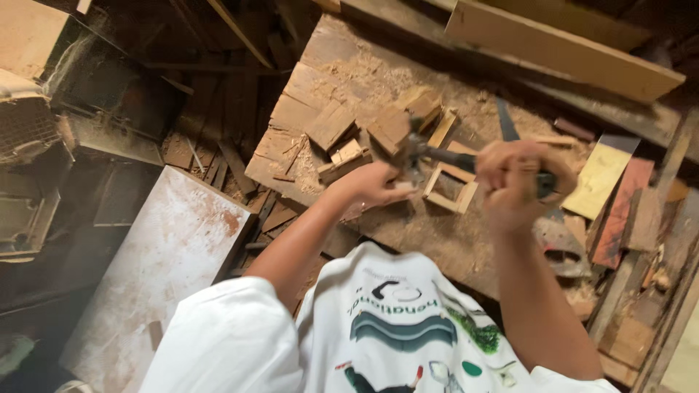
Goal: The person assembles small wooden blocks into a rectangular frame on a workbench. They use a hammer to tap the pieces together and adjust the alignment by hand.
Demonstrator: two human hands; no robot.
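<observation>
My right hand (515, 183) is shut on the dark handle of a hammer (437, 154), whose metal head points left over the workbench (378, 65). My left hand (375, 183) rests on the bench and pinches a small wooden piece just under the hammer head. Next to it lies a small square wooden frame (450, 187). Motion blurs the hammer head and both hands.
Several cut wood blocks (331, 125) and sawdust lie on the bench beyond my hands. A long plank (561, 47) crosses the far side, a saw blade (507, 125) lies behind my right hand, and coloured boards (608, 182) are at right. A pale dusty panel (167, 255) sits lower left.
</observation>
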